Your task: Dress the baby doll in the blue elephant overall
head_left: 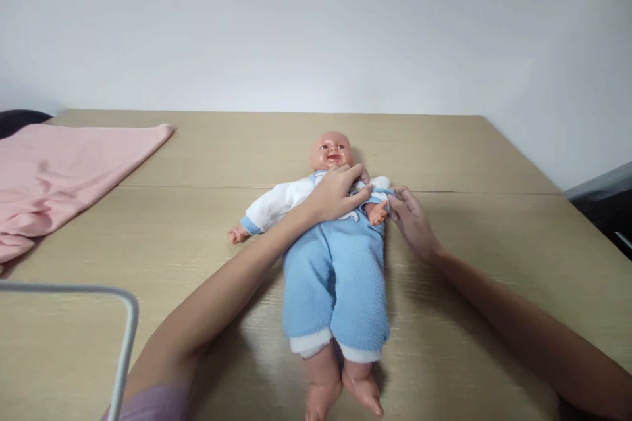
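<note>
A baby doll (pixel 336 270) lies on its back in the middle of the table, head away from me, in a white-and-blue fleecy outfit. My left hand (pixel 336 194) reaches across the doll's chest, fingers and thumb closed on the clothing at the top of the sleeve on the right side. At the end of that sleeve, my right hand (pixel 411 217) pinches the blue cuff (pixel 381 193) beside the doll's small bent hand (pixel 378 212). The doll's other arm (pixel 276 204) is stretched out to the left in its white sleeve. Its bare feet point toward me.
A pink cloth (pixel 64 177) lies rumpled at the left of the wooden table (pixel 197 158). A white metal bar (pixel 129 335) bends across the lower left corner. Behind the table rises a pale wall, and dark objects stand past its left and right edges.
</note>
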{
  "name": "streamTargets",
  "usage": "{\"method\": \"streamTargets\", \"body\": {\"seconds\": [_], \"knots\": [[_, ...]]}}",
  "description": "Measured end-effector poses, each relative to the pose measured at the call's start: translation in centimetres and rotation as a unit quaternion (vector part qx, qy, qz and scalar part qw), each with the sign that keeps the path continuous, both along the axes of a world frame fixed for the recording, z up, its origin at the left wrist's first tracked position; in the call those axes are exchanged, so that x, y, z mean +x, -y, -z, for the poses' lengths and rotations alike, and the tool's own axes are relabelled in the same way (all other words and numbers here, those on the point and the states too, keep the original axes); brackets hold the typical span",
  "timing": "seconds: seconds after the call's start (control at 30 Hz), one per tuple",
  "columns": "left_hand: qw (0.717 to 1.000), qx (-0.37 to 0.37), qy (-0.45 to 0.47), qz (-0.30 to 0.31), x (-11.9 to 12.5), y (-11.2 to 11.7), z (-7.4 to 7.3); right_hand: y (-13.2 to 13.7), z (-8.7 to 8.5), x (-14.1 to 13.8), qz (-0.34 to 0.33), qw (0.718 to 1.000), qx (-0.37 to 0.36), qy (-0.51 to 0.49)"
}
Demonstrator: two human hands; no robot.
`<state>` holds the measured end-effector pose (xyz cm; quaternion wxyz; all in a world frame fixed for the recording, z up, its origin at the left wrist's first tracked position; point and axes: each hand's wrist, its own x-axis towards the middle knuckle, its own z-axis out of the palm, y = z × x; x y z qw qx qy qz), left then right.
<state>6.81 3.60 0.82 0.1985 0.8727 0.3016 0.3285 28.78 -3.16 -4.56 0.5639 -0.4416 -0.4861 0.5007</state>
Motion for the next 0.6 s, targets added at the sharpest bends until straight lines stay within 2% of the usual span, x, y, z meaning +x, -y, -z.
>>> {"method": "streamTargets", "body": {"seconds": [0.07,0.17,0.27,0.33,0.47,0.6], "knots": [[1.000,-0.016,0.012,0.023,0.0,0.0,-0.1,-0.1,0.3,0.2,0.007,1.000,0.016,0.023],[0.998,-0.038,0.026,0.040,-0.1,0.0,-0.4,0.0,0.6,0.1,0.063,0.995,0.047,0.068],[0.997,-0.042,0.035,0.046,-0.2,-0.1,-0.4,0.3,0.8,-0.1,0.129,0.979,0.081,0.135],[0.997,-0.038,0.042,0.059,-0.1,-0.2,-0.3,0.6,0.9,-0.1,0.145,0.968,0.101,0.180],[0.996,-0.044,0.041,0.069,-0.1,-0.2,-0.3,0.5,1.5,0.6,0.107,0.969,0.090,0.202],[0.996,-0.051,0.034,0.069,-0.1,-0.1,-0.5,-0.3,2.2,1.2,0.053,0.987,0.036,0.149]]}}
